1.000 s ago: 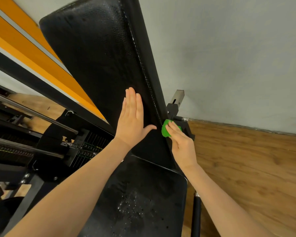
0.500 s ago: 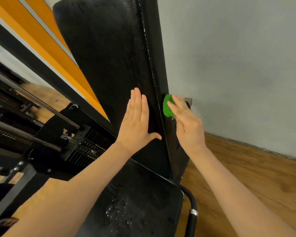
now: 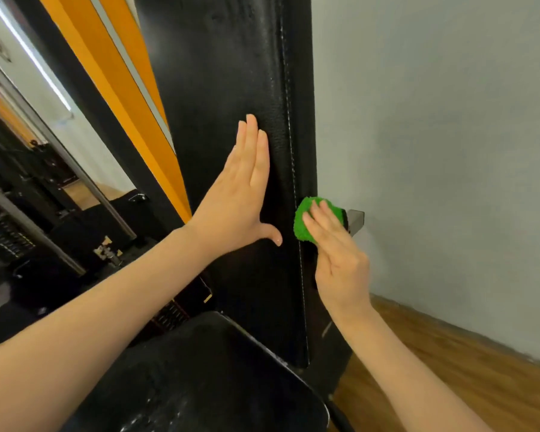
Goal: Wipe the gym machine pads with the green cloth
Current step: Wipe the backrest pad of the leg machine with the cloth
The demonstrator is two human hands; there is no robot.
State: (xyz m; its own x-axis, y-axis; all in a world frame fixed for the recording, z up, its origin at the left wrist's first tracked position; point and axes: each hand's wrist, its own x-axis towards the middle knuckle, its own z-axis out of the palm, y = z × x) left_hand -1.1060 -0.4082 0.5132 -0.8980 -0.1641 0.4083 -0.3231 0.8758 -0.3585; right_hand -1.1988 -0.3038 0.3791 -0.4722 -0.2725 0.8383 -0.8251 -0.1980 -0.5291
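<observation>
A tall black back pad stands upright in front of me, with a white stitched seam down its right edge. My left hand lies flat on its front face, fingers straight and together. My right hand presses the bunched green cloth against the pad's right side edge with straight fingers; the thumb is hidden. The black seat pad below carries small water droplets.
A grey wall rises close on the right, above a wooden floor. A metal bracket pokes out behind the cloth. To the left are an orange and black frame, a mirror and a weight stack.
My right hand has carried the green cloth up along the pad's side edge. My left hand has stayed flat on the pad. The camera has moved closer and tilted up.
</observation>
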